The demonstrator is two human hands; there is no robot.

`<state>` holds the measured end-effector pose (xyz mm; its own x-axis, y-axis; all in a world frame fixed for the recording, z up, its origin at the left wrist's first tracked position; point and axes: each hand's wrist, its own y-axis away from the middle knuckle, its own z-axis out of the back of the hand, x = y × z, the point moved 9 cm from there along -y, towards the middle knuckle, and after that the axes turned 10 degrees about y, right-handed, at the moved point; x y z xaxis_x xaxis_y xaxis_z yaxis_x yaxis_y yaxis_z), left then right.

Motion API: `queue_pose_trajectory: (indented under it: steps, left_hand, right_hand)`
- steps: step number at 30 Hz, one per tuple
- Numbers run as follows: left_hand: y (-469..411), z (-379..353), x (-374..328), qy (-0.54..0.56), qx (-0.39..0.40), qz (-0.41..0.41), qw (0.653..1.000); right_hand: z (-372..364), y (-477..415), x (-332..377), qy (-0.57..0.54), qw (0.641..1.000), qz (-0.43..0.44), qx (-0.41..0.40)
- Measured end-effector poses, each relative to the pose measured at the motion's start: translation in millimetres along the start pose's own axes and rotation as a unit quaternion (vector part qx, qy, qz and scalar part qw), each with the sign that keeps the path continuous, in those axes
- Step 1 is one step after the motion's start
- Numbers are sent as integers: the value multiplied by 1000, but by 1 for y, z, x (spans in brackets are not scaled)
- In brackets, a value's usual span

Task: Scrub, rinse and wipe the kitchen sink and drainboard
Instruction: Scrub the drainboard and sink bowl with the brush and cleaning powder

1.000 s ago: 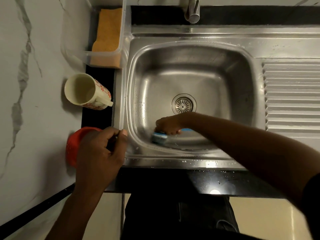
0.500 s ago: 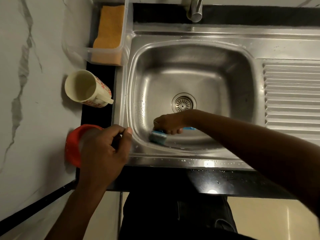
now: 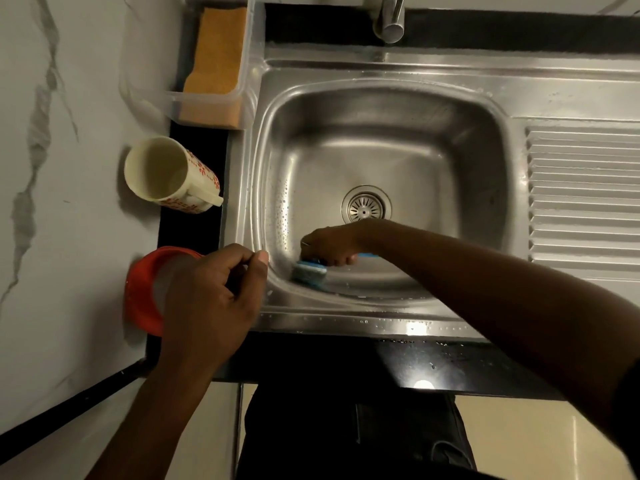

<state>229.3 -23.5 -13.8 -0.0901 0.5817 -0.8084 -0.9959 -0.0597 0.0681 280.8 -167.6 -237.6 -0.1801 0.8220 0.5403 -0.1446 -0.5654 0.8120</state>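
gripping the brush [image 3: 309, 270] in the sink [image 3: 398, 133], right hand [image 3: 332, 244] curled (left hand [image 3: 211, 299] curled, hold unclear).

- Far left I see a clear plastic tub [image 3: 204, 95] with an orange sponge [image 3: 216, 46] standing inside it.
- Nearer, a cream mug [image 3: 162, 174] with red flowers – on its side, mouth facing left.
- Nearest on the left, a red container [image 3: 138, 289], partly hidden.
- Pale marble surface [image 3: 52, 202] on the left; black countertop [image 3: 433, 362] along the near edge, wet with droplets.
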Motion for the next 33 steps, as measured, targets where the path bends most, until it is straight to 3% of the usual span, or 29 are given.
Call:
queue_pose_trajectory:
  steps: [2,8,10,13,16,20,26,29,33]
  left_hand:
    - [-1,-1,-2,6,5,-6,1000]
    - [-2,-6,-9,-13,9,-35,999]
    - [-3,-6,-8,-9,11,-30,999]
    - [-4,-6,-7,-17,8,-26,999]
    - [-3,-7,-13,-33,5,-34,999]
    - [-2,-10,-17,-29,4,-39,999]
    - [3,-13,-3,16,12,-21,1000]
    - [5,-12,-3,13,13,-27,999]
    - [8,-13,-3,11,15,-17,1000]
  right_hand:
    - [-7,15,-21,-38,999,-22,23]
    - [-39,56,-154,4,983,-165,74]
    - [-36,52,-140,50,984,-152,73]
    - [-24,20,-58,81,995,-56,32]
    - [-7,-16,-12,30,998,-25,-44]
    - [-16,0,-34,19,998,-35,-47]
    - [-32,58,-120,8,990,-137,17]
    - [-30,42,-97,22,993,-118,18]
    - [-17,-5,-36,21,997,-55,-54]
